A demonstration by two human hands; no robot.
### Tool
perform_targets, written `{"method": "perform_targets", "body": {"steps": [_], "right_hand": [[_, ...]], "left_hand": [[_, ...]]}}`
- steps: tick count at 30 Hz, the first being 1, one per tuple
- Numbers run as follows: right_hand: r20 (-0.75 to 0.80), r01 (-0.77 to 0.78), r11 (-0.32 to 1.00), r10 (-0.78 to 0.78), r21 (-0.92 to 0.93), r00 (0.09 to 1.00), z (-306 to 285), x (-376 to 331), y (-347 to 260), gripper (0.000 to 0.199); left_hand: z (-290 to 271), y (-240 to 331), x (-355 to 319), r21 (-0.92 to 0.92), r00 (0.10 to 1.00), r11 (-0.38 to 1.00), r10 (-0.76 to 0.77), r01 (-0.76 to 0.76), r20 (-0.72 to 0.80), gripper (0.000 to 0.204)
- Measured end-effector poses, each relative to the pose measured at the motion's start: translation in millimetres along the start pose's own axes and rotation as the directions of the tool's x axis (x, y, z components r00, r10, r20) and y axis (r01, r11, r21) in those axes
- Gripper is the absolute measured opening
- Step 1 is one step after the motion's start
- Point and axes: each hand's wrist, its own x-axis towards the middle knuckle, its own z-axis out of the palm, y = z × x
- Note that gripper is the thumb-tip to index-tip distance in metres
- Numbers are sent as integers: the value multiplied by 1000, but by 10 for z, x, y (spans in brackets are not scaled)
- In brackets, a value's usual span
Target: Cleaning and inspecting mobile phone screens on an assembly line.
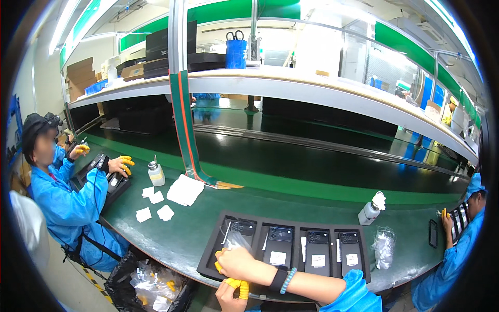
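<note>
**Hands at the phone tray, near bench edge**

We see the black tray [208, 257] lying along the curved bench edge; open green mat beyond. Right hand [236, 262] curls over the leftmost slot, seemingly pinching a clear plastic film [238, 240] above the phone [243, 228]. Left hand [231, 294] sits below the edge, grip unclear

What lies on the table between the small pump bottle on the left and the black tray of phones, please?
In the head view, a white cloth stack and small white wipes lie between the pump bottle and the black tray.
</note>
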Motion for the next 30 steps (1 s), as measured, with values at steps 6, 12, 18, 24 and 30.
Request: {"method": "perform_targets", "body": {"steps": [6, 12, 18, 24, 30], "right_hand": [[37, 6, 998, -4, -59, 999, 89, 124, -45, 16], [1, 11, 988, -12, 152, 1000, 57, 30, 205, 21], [-38, -72, 884, 101, 461, 994, 43, -17, 427, 24], [-174, -4, 930, 73, 367, 982, 45, -96, 344, 22], [-409, -191, 978, 207, 80, 889, -618, -430, 671, 14]], "left_hand": [[-18, 1, 34, 45, 1000, 999, 18, -18, 1, 7], [-148, -49, 183, 221, 990, 966, 139, -134, -9, 5], [-232, -108, 371, 351, 986, 926, 99, -139, 132, 18], [-178, -85, 481, 393, 977, 907, 77, -151, 197, 17], [-151, 1, 487, 398, 984, 910, 48, -115, 173, 16]]}}
